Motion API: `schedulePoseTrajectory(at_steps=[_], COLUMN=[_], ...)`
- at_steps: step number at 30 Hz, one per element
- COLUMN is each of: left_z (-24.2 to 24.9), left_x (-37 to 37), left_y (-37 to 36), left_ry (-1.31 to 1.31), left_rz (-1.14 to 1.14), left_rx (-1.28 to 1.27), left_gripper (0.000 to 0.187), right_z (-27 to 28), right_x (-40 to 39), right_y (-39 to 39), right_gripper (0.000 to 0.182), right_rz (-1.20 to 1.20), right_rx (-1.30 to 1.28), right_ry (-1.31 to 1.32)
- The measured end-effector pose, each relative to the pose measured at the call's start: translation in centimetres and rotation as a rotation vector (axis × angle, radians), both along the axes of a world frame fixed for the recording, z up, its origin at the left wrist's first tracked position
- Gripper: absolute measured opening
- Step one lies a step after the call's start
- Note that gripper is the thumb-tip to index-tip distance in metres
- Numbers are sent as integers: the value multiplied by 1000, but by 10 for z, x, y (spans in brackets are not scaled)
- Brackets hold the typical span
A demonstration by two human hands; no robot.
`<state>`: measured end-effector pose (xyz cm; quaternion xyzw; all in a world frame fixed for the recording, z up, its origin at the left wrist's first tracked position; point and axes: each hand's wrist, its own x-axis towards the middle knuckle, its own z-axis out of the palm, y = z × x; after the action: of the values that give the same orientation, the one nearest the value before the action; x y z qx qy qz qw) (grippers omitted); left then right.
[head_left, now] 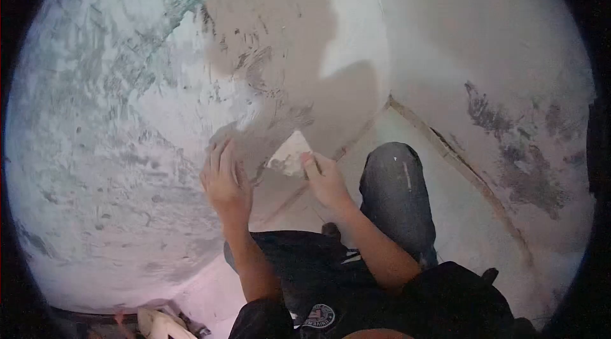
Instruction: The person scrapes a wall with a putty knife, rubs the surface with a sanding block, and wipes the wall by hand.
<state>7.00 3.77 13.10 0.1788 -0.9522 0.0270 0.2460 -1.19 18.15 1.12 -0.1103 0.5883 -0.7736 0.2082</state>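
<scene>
My right hand [328, 181] is closed around a putty knife [292, 156], its thumb along the tool. The knife's broad triangular blade is smeared with white filler and points up and left, close to the wall; the handle is hidden in my fist. To the left, my left hand [226, 176] is held up with fingers stretched out, back of the hand toward me, close against the wall [159, 167]. Grey and dark scuffed patches cover that wall, with smoother white areas between them. My shadow falls across its upper middle.
A second wall [484, 52] meets the first at a corner on the right, marked by dark rough patches. A brown strip [445, 151] runs along its foot above the pale floor [468, 231]. My bent knee [398, 196] is near the corner. Pale bundled material [162, 325] lies bottom left.
</scene>
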Motion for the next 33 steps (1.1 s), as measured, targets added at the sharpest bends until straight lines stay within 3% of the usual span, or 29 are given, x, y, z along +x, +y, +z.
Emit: schedulePoseTrajectory(at_steps=[1, 3, 4, 6, 7, 9, 10, 12, 14, 15, 18, 19, 21, 22, 24, 25, 27, 30, 32, 33], left_z=[-3, -3, -3, -11, -16, -43, -55, -86, -228, -209, -294, -297, -340, -349, -368, -367, -367, -351, -339, -331], left_x=[13, 33, 42, 58, 67, 90, 93, 99, 79, 68, 62, 65, 81, 81, 82, 85, 96, 102, 100, 100], left_y=[21, 66, 68, 67, 47, 6, 9, 17, 17, 51, 96, 112, 130, 134, 143, 148, 151, 155, 159, 165], left_ry=[22, 53, 78, 23, 83, 50, 67, -328, -396, -646, -1278, -1446, -1488, -1475, -1460, -1457, -1446, -1430, -1396, -1378], left_rz=[-1, -597, -589, -377, -189, 312, 322, 350, 316, 253, -64, -22, -214, -237, -285, -304, -326, -342, -327, -326], left_rx=[-2, 15, 20, 18, -34, 614, 644, 481, 389, 560, 1145, 1277, 928, 928, 946, 979, 1080, 1270, 1400, 1470], left_gripper=[59, 62, 62, 65, 60, 53, 53, 59, 57, 59, 74, 72, 67, 63, 59, 59, 58, 56, 56, 55], right_z=[4, 21, 30, 52, 88, 68, 59, 55, 32, 40, 69, 69, 70, 64, 48, 48, 15, -27, -50, -65], right_x=[5, 16, 23, 39, 43, 47, 49, 40, 31, 32, 29, 21, 6, -2, -15, -14, -31, -55, -79, -88], right_y=[4, 8, 10, 22, 38, 36, 38, 41, 34, 39, 58, 66, 80, 78, 71, 58, 45, 32, 30, 37], right_gripper=[38, 36, 36, 33, 34, 34, 35, 37, 38, 38, 37, 37, 42, 42, 46, 44, 46, 46, 46, 46], right_rz=[-1, 154, 162, 266, 376, 267, 157, 153, 88, 105, 176, 335, 588, 581, 589, 472, 451, 406, 582, 527], right_rx=[-2, 163, 176, 364, 503, 409, 287, 371, 223, 243, 405, 444, 471, 475, 391, 453, 476, 546, 608, 566], right_ry=[22, 349, 371, 525, 439, 444, 430, 478, 545, 542, 509, 476, 369, 366, 102, 6, -25, -21, -271, -273])
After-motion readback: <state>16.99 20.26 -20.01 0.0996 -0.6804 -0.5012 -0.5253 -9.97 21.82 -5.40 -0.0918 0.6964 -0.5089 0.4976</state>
